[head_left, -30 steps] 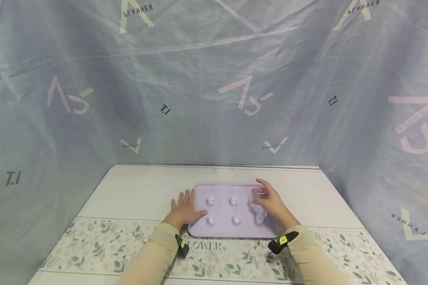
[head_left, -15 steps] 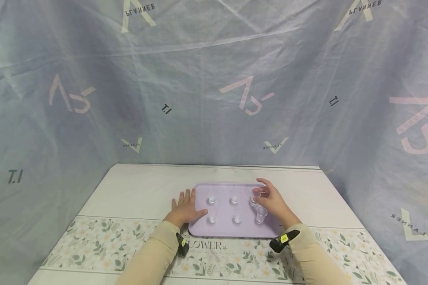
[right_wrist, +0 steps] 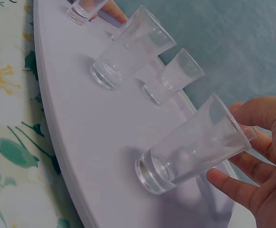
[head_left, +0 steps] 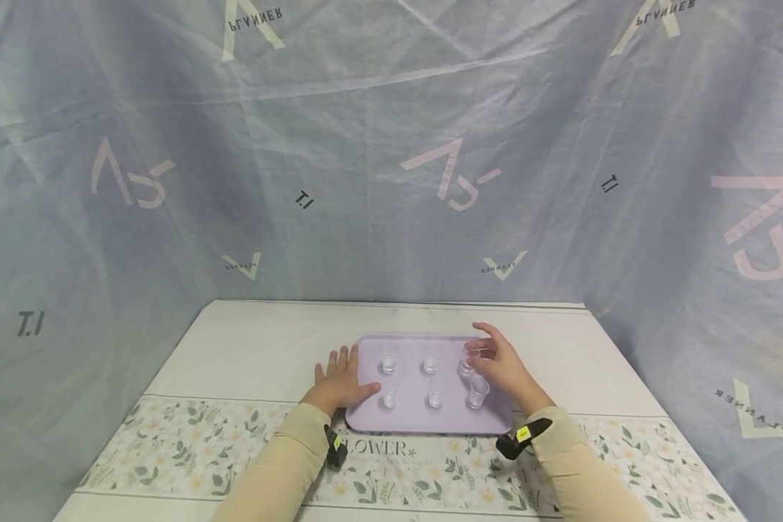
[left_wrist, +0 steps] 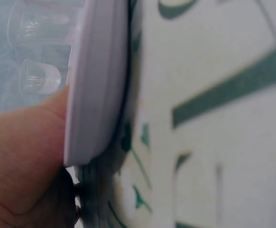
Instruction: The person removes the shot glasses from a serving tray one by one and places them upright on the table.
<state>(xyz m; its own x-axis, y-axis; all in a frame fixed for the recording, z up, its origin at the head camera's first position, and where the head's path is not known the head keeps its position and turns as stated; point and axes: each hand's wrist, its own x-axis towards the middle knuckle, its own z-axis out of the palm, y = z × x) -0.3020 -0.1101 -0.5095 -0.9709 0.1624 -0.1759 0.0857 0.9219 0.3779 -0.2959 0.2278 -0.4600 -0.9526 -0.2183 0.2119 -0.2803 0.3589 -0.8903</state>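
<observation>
Several small clear shot glasses stand in two rows on a lilac tray (head_left: 411,420). My right hand (head_left: 505,370) pinches the back right shot glass (head_left: 467,360) between thumb and fingers. In the right wrist view that glass is mostly hidden behind the front right shot glass (right_wrist: 190,147), which stands close to my fingers (right_wrist: 235,187). I cannot tell whether the pinched glass touches the tray. My left hand (head_left: 339,380) lies with spread, straight fingers at the tray's left edge, its thumb over the rim. The left wrist view shows the hand's base (left_wrist: 24,152) against the tray's side.
Beneath the tray lies a white tablecloth with a floral band (head_left: 235,449). A grey-blue curtain (head_left: 365,181) hangs behind the table and along both sides. The other shot glasses, such as the front middle glass (head_left: 435,395), stand apart from one another.
My right hand has shifted slightly right and away from me with the pinched shot glass. My left hand keeps its place at the tray edge.
</observation>
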